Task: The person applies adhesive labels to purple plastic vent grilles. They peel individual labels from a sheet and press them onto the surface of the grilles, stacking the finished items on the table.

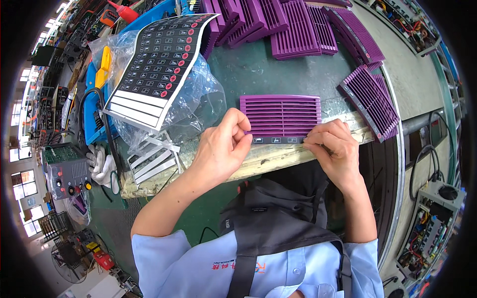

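A purple slatted vent panel (283,111) lies at the table's front edge before me. Along its near edge runs a narrow black label strip (276,140) with small white symbols. My left hand (223,144) is closed, thumb and forefinger pinching at the strip's left end. At the other end my right hand (335,149) is also closed, its fingertips together on the strip and covering that corner. To the left, a black label sheet (161,54) with red round marks and several bare white rows rests on clear plastic wrapping (201,99).
Several purple panels (298,32) are piled at the back, and more panels (370,102) lie at right. White backing strips (154,164) sit at the table's left corner. Beyond them are a blue bin (92,116), a cable and gloves (102,166). Open electronic units (432,223) stand at right.
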Action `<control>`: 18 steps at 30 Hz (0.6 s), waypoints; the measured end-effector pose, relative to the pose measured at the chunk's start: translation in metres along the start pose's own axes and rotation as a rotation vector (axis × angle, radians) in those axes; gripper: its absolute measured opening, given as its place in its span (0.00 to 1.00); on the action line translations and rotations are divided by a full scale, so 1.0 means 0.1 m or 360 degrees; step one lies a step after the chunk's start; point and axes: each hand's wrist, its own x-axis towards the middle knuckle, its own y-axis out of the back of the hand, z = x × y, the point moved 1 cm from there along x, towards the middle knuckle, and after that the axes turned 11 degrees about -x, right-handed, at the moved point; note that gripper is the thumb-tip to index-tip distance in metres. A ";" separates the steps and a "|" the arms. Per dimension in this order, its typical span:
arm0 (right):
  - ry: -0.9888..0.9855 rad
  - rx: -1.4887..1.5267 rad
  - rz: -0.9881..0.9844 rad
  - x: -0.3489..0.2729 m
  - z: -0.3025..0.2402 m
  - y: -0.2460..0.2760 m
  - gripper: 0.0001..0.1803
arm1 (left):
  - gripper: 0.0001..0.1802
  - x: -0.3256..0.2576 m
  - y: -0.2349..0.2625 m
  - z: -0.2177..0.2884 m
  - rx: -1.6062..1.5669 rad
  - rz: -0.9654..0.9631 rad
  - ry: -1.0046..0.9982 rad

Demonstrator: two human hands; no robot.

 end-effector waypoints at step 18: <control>-0.0011 -0.0007 -0.0006 -0.01 -0.01 0.01 0.08 | 0.09 -0.01 -0.05 -0.03 0.0036 0.0056 -0.0037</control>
